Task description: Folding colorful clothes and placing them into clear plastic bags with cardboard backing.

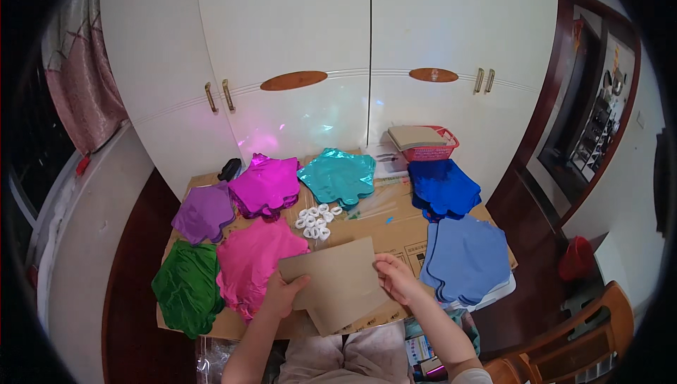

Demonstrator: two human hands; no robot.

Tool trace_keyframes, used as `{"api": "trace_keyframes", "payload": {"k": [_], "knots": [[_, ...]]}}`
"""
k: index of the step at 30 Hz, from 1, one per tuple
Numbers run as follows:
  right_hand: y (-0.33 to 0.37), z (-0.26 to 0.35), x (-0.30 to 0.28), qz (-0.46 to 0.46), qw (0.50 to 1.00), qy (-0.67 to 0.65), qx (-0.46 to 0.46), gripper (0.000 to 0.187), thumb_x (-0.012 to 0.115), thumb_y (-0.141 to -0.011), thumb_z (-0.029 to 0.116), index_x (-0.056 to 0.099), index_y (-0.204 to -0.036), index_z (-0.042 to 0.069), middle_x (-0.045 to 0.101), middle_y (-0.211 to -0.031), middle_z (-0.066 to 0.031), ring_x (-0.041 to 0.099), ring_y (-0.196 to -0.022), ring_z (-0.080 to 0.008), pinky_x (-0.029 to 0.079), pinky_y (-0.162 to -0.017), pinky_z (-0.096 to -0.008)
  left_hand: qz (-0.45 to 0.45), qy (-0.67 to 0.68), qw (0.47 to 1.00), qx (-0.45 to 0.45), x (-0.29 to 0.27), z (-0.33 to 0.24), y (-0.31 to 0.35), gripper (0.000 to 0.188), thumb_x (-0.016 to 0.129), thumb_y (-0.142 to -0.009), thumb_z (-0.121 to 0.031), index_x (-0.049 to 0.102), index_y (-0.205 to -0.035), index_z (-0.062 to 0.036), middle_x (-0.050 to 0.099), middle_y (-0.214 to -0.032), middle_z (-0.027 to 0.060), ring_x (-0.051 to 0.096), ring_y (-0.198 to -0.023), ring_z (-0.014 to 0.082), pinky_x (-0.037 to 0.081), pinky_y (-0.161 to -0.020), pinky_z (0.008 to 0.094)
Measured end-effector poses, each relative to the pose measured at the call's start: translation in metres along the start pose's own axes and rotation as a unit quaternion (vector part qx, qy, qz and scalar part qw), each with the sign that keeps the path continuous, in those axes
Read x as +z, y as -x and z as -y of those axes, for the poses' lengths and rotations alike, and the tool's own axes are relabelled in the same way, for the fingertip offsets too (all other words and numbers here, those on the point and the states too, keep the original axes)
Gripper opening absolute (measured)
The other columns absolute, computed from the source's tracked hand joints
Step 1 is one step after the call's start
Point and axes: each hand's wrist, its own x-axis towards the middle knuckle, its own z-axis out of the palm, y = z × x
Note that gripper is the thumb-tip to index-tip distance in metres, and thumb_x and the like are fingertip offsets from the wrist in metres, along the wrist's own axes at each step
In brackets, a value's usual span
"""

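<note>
A plain greyish-brown cardboard sheet (340,267) is in front of me at the near side of the table. My left hand (285,294) grips its left edge, thumb on top. The curled fingers of my right hand (396,278) pinch at its right edge; the exact contact is hard to make out. Beneath it, a second cardboard piece (335,319) sticks out toward me at another angle. Left of my left hand lies a pile of shiny pink flower-shaped foil sheets (254,260). Beyond the cardboard, several small white rolled bands (317,220) sit in a cluster.
More foil piles surround the table: green (189,289), purple (204,212), magenta (264,183), teal (338,176), dark blue (444,186) and pale blue (469,260). A red basket (444,145) with cardboard stands behind, before white cabinets (296,17). A wooden chair (585,334) is at right.
</note>
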Motion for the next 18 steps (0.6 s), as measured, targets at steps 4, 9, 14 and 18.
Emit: {"api": "trace_keyframes", "payload": {"k": [4,9,14,18], "knots": [[-0.006,0.004,0.000,0.044,0.984,0.160,-0.063,0.011,0.054,-0.089,0.008,0.060,-0.097,0.004,0.053,-0.071,0.0071,0.047,-0.061,-0.0018,0.038,-0.054,-0.0175,-0.012,-0.053,0.998,0.016,0.007,-0.003,0.002,0.030,0.065,-0.080,-0.004,0.056,-0.109,-0.0022,0.063,-0.100,0.0064,0.062,-0.087,0.0167,0.052,-0.075,0.0323],[-0.011,0.001,-0.006,0.006,0.966,0.226,-0.123,0.011,0.056,-0.084,0.006,0.061,-0.094,0.002,0.052,-0.068,0.0071,0.043,-0.057,-0.0007,0.033,-0.051,-0.0172,-0.022,-0.110,0.992,0.063,0.017,-0.004,0.005,0.026,0.064,-0.082,-0.006,0.057,-0.107,-0.0010,0.063,-0.095,0.0057,0.060,-0.083,0.0132,0.050,-0.071,0.0293],[-0.014,-0.007,-0.003,-0.109,0.888,0.384,-0.227,0.017,0.058,-0.079,0.011,0.062,-0.092,0.001,0.061,-0.068,-0.0011,0.050,-0.057,-0.0050,0.040,-0.053,-0.0211,-0.026,-0.243,0.959,0.143,0.031,-0.006,0.018,0.022,0.062,-0.084,-0.009,0.059,-0.103,0.0015,0.065,-0.084,0.0061,0.059,-0.073,0.0093,0.049,-0.062,0.0272],[-0.014,-0.007,-0.004,-0.100,0.900,0.361,-0.221,0.021,0.058,-0.077,0.014,0.062,-0.092,0.000,0.063,-0.070,-0.0051,0.053,-0.057,-0.0079,0.043,-0.054,-0.0243,-0.012,-0.214,0.962,0.171,0.034,-0.011,0.019,0.023,0.062,-0.084,-0.011,0.059,-0.102,0.0029,0.065,-0.079,0.0065,0.058,-0.071,0.0082,0.048,-0.060,0.0272]]}}
